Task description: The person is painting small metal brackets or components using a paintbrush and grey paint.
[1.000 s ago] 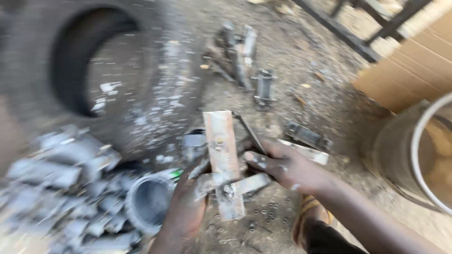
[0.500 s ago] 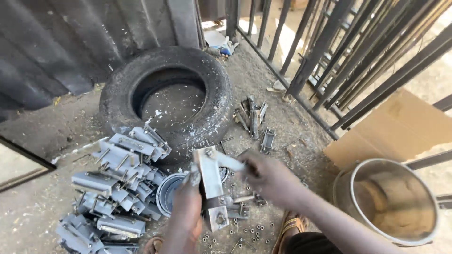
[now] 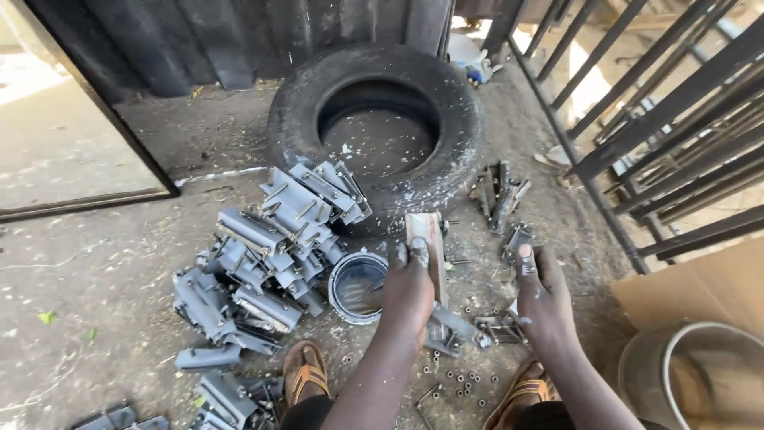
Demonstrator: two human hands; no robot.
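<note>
My left hand (image 3: 407, 293) grips a long flat metal bracket (image 3: 426, 231) that points away from me over the dirt floor. My right hand (image 3: 541, 296) rests just to its right, fingers together, touching small metal parts (image 3: 497, 328) near the bracket's lower end; whether it grips one is unclear. Loose nuts and bolts (image 3: 460, 381) lie on the ground between my sandalled feet (image 3: 304, 371).
A pile of grey metal brackets (image 3: 263, 255) lies to the left beside a small round tin (image 3: 356, 285). An old tyre (image 3: 378, 127) lies ahead. More metal parts (image 3: 500, 199) sit right of it, near black bars (image 3: 660, 135). A metal bucket (image 3: 700, 378) and cardboard (image 3: 700, 283) stand at right.
The view has pulled back and steadied, showing more floor. My right hand has let go of the bracket's upper part and dropped to its right side; my left hand still holds it.
</note>
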